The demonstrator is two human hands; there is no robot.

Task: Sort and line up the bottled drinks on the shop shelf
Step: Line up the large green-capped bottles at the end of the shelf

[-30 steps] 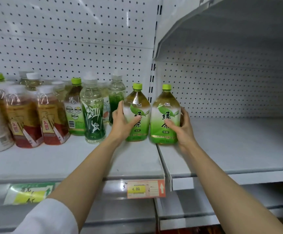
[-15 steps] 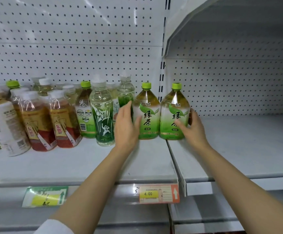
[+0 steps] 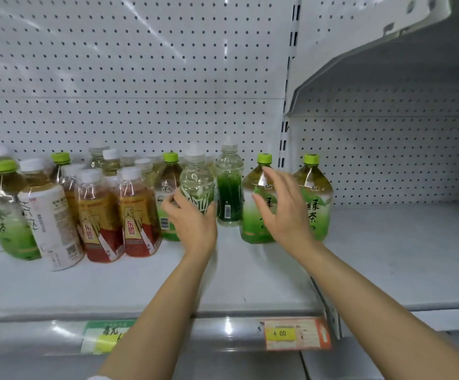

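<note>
I see a white metal shelf (image 3: 250, 283) backed by pegboard, with a second shelf board (image 3: 401, 250) butting against it on the right. Standing on it, left to right: green tea bottles (image 3: 9, 215), a white-labelled bottle (image 3: 50, 223), two red-labelled bottles (image 3: 118, 215), a clear bottle with green graphics (image 3: 196, 185), a dark-green-labelled bottle (image 3: 229, 193), and two large green tea bottles (image 3: 255, 215).

Two hands: left hand (image 3: 192, 220), right hand (image 3: 283, 212). Right of the left hand, two large green tea bottles (image 3: 255, 212) and one small green-liquid bottle (image 3: 229, 198). At that hand, one clear bottle (image 3: 196, 182). Left of it, two red-label bottles (image 3: 137, 220), one white-label bottle (image 3: 50, 223), more behind, too crowded to count. Two price tags (image 3: 295, 337) below.
</note>
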